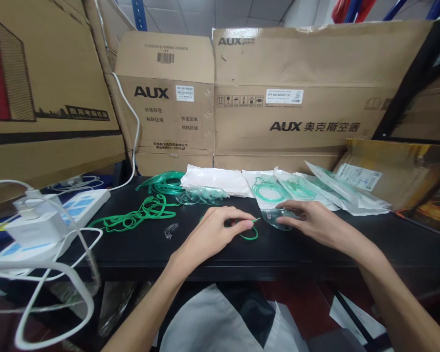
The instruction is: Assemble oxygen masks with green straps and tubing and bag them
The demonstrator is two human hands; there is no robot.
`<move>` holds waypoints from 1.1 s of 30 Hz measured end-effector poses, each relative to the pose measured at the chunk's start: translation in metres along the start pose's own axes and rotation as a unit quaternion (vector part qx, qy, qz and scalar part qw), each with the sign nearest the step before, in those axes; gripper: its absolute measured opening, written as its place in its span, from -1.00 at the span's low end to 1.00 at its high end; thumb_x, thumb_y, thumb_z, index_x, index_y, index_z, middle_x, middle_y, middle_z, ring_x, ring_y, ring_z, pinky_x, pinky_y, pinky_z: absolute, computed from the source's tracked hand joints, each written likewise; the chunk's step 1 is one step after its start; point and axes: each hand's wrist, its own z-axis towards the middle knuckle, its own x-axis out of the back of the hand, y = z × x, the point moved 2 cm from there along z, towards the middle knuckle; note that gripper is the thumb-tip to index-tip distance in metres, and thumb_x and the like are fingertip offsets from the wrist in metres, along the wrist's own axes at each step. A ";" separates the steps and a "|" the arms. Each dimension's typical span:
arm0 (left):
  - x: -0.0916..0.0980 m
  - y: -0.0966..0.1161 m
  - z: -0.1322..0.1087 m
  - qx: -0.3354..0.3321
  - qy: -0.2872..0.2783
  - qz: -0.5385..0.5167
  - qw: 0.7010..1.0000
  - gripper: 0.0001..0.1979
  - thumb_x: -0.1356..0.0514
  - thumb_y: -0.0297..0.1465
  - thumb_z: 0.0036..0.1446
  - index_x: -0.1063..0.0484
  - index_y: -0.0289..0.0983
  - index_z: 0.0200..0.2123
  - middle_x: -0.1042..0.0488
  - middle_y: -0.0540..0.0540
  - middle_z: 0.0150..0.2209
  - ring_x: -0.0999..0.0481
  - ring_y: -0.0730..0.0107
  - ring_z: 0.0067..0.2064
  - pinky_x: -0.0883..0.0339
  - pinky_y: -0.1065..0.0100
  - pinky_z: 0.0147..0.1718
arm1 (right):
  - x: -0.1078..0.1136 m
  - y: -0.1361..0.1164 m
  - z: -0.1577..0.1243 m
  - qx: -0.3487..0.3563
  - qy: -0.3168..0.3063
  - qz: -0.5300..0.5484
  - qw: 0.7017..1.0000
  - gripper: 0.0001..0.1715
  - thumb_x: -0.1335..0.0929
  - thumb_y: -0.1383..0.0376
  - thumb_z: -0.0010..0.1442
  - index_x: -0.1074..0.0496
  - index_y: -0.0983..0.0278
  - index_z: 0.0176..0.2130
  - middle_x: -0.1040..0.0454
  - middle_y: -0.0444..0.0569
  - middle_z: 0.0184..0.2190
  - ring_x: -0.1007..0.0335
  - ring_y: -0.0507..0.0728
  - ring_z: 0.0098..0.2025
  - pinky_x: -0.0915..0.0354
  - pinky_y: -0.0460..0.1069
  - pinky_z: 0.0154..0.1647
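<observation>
My left hand (pixel 223 227) pinches a thin green elastic cord (pixel 251 237) close to its tip, and the rest of the cord curves down beside the fingers. In my right hand (pixel 308 220) is a clear, pale green plastic mask (pixel 276 218), gripped by its right side just off the tabletop. The cord's tip points toward the mask, with a small gap between them. Further back, several similar clear masks (pixel 201 195) lie in a row. Left of my left hand lie a tangle of green cords (pixel 139 214) and a few small thin metal strips (pixel 170 231).
Coiled green tubing (pixel 165 182), a stack of white bags (pixel 216 180) and several packets with green tubing (pixel 269 189) line the back of the black table (pixel 132 249). Cardboard boxes (pixel 308 63) wall the rear. At left, a white power strip (pixel 84 203) trails loose cables (pixel 73 278).
</observation>
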 end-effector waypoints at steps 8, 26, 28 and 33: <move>-0.002 -0.002 0.003 0.009 0.032 -0.055 0.998 -0.77 -0.23 -0.17 0.31 -0.66 -0.07 -0.14 -0.65 0.08 -0.11 -0.57 0.35 -0.06 -0.30 0.42 -0.05 | 0.001 -0.034 -0.003 0.002 0.011 0.223 0.975 -0.57 -0.45 -0.01 0.22 -0.49 0.17 -0.03 -0.62 -0.09 -0.31 -0.57 0.19 -0.24 -0.41 0.08 -0.09; -0.002 0.002 0.003 0.012 0.027 -0.059 0.998 -0.73 -0.21 -0.16 0.31 -0.65 -0.15 -0.15 -0.65 0.00 -0.12 -0.58 0.27 -0.08 -0.34 0.36 -0.05 | -0.009 -0.049 -0.001 0.029 -0.015 0.317 0.948 -0.58 -0.48 0.02 0.17 -0.47 0.18 -0.07 -0.60 -0.07 -0.30 -0.59 0.21 -0.20 -0.46 0.12 -0.07; -0.002 0.001 0.003 0.017 0.030 -0.058 0.998 -0.73 -0.21 -0.16 0.31 -0.65 -0.14 -0.14 -0.65 0.02 -0.12 -0.57 0.28 -0.09 -0.33 0.37 -0.06 | -0.010 -0.050 -0.001 0.031 -0.020 0.328 0.944 -0.59 -0.48 0.04 0.18 -0.46 0.19 -0.07 -0.59 -0.07 -0.30 -0.59 0.21 -0.20 -0.47 0.13 -0.07; 0.000 -0.002 0.003 0.025 0.038 -0.051 0.998 -0.73 -0.21 -0.14 0.31 -0.65 -0.12 -0.14 -0.64 0.04 -0.12 -0.56 0.29 -0.09 -0.32 0.36 -0.07 | -0.010 -0.050 -0.002 0.023 -0.019 0.340 0.940 -0.61 -0.48 0.05 0.19 -0.45 0.18 -0.07 -0.59 -0.09 -0.28 -0.59 0.19 -0.19 -0.45 0.11 -0.05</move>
